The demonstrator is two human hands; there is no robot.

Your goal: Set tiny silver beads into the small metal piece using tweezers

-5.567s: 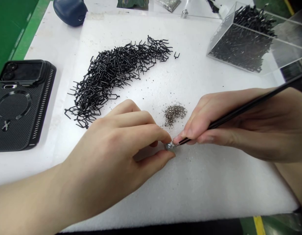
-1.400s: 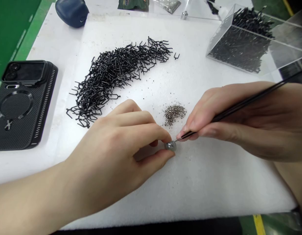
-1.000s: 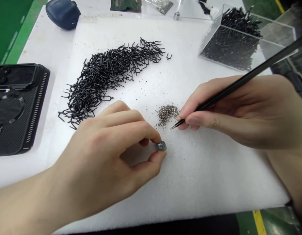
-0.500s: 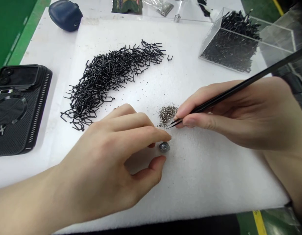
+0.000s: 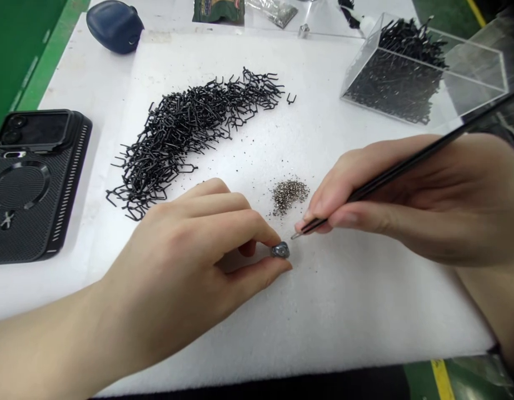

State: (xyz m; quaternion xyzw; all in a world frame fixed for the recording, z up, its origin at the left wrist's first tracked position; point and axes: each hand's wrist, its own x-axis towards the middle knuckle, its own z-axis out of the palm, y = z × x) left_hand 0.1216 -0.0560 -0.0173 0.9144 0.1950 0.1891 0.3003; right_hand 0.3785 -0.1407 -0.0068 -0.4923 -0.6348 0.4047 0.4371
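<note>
We can read only an X-like mark (image 5: 7, 220) on the black phone case (image 5: 36, 189); the print on the green packet (image 5: 219, 11) is too blurred.

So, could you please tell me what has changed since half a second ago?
The left hand, open around the small grey metal piece before, now pinches it between thumb and finger. The right hand has moved the slim black tweezers from the edge of the pile of tiny metallic grains towards that piece. The curved heap of black forked pieces stayed put.
</note>
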